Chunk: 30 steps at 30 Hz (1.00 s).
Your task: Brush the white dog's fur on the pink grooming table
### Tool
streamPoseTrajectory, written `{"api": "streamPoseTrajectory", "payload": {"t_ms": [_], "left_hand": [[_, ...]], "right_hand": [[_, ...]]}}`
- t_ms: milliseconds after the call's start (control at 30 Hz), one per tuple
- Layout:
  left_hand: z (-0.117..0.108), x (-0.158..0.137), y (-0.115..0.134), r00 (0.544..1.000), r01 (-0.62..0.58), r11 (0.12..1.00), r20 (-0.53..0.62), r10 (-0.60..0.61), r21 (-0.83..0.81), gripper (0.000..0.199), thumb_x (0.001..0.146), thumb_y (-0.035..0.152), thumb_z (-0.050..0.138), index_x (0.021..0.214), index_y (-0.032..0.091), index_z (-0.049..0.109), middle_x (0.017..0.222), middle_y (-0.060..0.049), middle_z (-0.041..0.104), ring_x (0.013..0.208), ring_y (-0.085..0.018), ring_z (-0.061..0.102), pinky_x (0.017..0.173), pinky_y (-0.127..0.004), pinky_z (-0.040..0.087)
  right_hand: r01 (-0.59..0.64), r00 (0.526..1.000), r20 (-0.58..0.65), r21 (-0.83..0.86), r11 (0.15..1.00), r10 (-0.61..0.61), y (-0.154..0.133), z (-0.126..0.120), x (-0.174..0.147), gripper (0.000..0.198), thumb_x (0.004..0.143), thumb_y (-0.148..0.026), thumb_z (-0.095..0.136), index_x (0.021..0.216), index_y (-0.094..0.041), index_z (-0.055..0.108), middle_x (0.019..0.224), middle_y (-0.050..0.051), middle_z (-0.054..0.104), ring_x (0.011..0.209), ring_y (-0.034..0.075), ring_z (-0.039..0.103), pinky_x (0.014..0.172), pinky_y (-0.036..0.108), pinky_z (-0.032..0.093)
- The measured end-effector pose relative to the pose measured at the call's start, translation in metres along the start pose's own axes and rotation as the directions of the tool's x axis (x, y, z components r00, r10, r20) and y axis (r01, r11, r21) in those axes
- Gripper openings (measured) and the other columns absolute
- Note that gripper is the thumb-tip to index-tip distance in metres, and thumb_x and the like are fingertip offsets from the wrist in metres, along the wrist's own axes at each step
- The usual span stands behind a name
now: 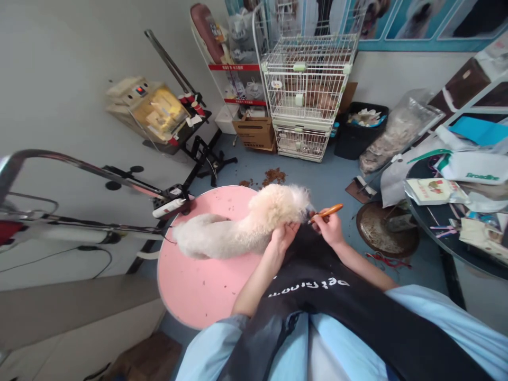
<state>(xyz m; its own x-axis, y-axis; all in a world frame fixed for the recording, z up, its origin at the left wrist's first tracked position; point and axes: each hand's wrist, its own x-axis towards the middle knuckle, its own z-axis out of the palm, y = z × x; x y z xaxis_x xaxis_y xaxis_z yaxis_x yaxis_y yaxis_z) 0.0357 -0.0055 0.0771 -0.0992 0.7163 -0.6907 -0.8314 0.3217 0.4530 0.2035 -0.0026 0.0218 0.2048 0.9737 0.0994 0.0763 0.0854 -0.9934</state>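
At the pink bench's (198, 286) right edge, you are steadying the poodle's (242, 225) head, left hand (284, 234) grip pinching fur; right hand (328, 226) is clasping orange-handled scissors (326, 212); keep tips angled away.

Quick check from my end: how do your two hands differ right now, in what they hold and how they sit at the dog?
The right hand grips an orange-handled tool, likely scissors; the left hand holds no tool. The left hand is pressed into the white dog's fur by its head end, while the right hand sits just off the fur, tool tip pointed at it. Both hands are raised above the black apron, close together at the pink table's edge.
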Motion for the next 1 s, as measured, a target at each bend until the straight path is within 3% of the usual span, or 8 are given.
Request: {"api": "streamPoseTrajectory", "payload": {"t_ms": [67, 133, 300, 433, 567, 733, 867, 1000], "left_hand": [[-0.001, 0.000, 0.001, 1.000, -0.011, 1.000, -0.014, 0.011, -0.012, 0.036, 0.093, 0.000, 0.043, 0.109, 0.019, 0.070, 0.102, -0.009, 0.076, 0.100, -0.020, 0.074, 0.100, -0.035, 0.059], [-0.001, 0.002, 0.001, 1.000, -0.017, 1.000, -0.014, 0.017, -0.004, 0.039, 0.091, -0.002, 0.044, 0.109, 0.020, 0.070, 0.100, -0.008, 0.076, 0.103, -0.021, 0.074, 0.101, -0.035, 0.059], [-0.002, 0.004, 0.001, 1.000, -0.005, 1.000, -0.006, 0.005, 0.006, 0.027, 0.090, 0.001, 0.050, 0.096, 0.018, 0.069, 0.095, -0.009, 0.074, 0.099, -0.019, 0.073, 0.097, -0.031, 0.059], [-0.006, -0.001, 0.001, 0.999, -0.029, 0.999, 0.046, 0.028, 0.024, 0.024, 0.093, 0.005, 0.053, 0.103, 0.018, 0.071, 0.100, -0.010, 0.076, 0.096, -0.022, 0.074, 0.098, -0.037, 0.059], [-0.004, -0.008, 0.003, 0.997, -0.048, 0.998, 0.057, 0.046, 0.044, 0.033, 0.095, 0.000, 0.044, 0.104, 0.015, 0.072, 0.092, -0.009, 0.076, 0.088, -0.019, 0.074, 0.093, -0.031, 0.059], [-0.005, -0.012, 0.003, 0.995, -0.081, 0.996, 0.058, 0.078, 0.042, 0.038, 0.094, 0.000, 0.045, 0.118, 0.015, 0.070, 0.102, -0.010, 0.078, 0.094, -0.020, 0.076, 0.094, -0.033, 0.061], [-0.010, -0.011, 0.004, 0.995, -0.071, 0.996, 0.076, 0.067, 0.048, 0.034, 0.092, 0.000, 0.047, 0.111, 0.014, 0.072, 0.095, -0.011, 0.078, 0.096, -0.022, 0.076, 0.098, -0.034, 0.060], [-0.020, -0.014, 0.018, 0.990, -0.134, 0.991, 0.048, 0.134, -0.001, 0.033, 0.095, -0.001, 0.045, 0.105, 0.016, 0.072, 0.097, -0.010, 0.078, 0.103, -0.023, 0.075, 0.101, -0.034, 0.059]], "right_hand": [[0.034, 0.972, -0.228, -0.070, 0.997, -0.049, 0.000, -0.014, 0.007, 0.052, 0.079, -0.073, 0.070, 0.087, -0.025, 0.050, 0.073, 0.000, 0.062, 0.064, 0.021, 0.063, 0.065, 0.038, 0.057], [0.084, 0.940, -0.325, -0.086, 0.993, -0.107, -0.005, -0.018, 0.006, 0.051, 0.079, -0.072, 0.071, 0.086, -0.026, 0.050, 0.077, 0.002, 0.064, 0.067, 0.021, 0.064, 0.067, 0.037, 0.057], [0.005, 0.995, 0.099, 0.035, 0.999, -0.009, -0.020, 0.006, -0.003, 0.050, 0.076, -0.069, 0.075, 0.088, -0.026, 0.053, 0.073, 0.001, 0.065, 0.059, 0.020, 0.064, 0.059, 0.036, 0.057], [0.121, 0.983, -0.134, -0.024, 0.992, -0.123, -0.026, 0.004, 0.009, 0.049, 0.077, -0.068, 0.075, 0.085, -0.025, 0.052, 0.081, 0.003, 0.066, 0.072, 0.023, 0.069, 0.070, 0.040, 0.061], [0.112, 0.984, 0.134, 0.045, 0.993, -0.117, -0.031, 0.004, 0.010, 0.049, 0.077, -0.068, 0.075, 0.086, -0.025, 0.055, 0.083, 0.005, 0.068, 0.077, 0.026, 0.074, 0.071, 0.040, 0.063], [0.151, 0.987, -0.056, 0.016, 0.988, -0.150, -0.033, 0.009, 0.011, 0.050, 0.078, -0.070, 0.074, 0.083, -0.026, 0.052, 0.080, 0.003, 0.066, 0.073, 0.025, 0.072, 0.070, 0.041, 0.062], [0.151, 0.976, 0.156, 0.022, 0.988, -0.153, -0.026, 0.007, 0.025, 0.054, 0.075, -0.075, 0.075, 0.082, -0.025, 0.055, 0.077, 0.002, 0.066, 0.068, 0.023, 0.068, 0.065, 0.038, 0.058], [0.136, 0.983, -0.096, -0.203, 0.970, -0.157, -0.014, -0.022, 0.046, 0.053, 0.073, -0.075, 0.072, 0.073, -0.026, 0.053, 0.063, -0.002, 0.057, 0.057, 0.018, 0.055, 0.057, 0.032, 0.047]]}}
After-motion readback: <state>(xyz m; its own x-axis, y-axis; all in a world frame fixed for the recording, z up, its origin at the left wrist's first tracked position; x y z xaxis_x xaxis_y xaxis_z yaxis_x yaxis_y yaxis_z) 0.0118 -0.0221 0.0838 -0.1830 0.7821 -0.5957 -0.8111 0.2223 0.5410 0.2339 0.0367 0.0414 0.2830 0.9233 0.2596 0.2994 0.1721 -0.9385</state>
